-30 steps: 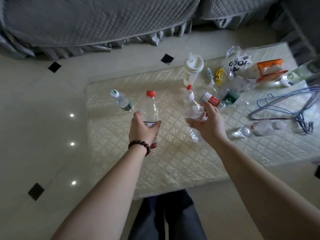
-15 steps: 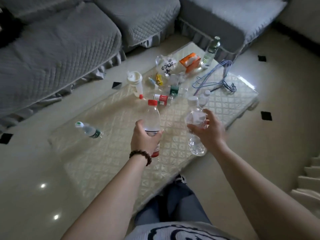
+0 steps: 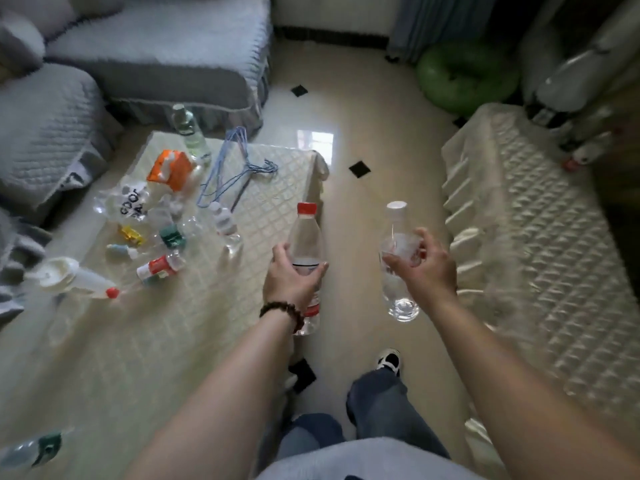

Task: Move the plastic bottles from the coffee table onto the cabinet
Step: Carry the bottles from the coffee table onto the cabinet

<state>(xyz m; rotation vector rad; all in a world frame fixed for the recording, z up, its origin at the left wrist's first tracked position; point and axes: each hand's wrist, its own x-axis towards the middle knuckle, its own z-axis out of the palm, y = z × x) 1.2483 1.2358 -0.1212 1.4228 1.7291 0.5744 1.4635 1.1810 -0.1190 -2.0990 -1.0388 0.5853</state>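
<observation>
I note a red cap [image 3: 307,208] on one clear bottle [image 3: 306,244], a cream quilted table cover [image 3: 270,188], blue hangers [image 3: 227,171], grey quilted sofas [image 3: 45,123]; possibly green cushion [image 3: 460,76].

Bare floor [image 3: 377,188] runs open between the low surface [image 3: 277,209] on the left and the cloth-covered cabinet [image 3: 540,244] on the right, green cushion [image 3: 460,77] far ahead, hangers [image 3: 228,168] and bottles [image 3: 225,223] crowding the low surface
</observation>
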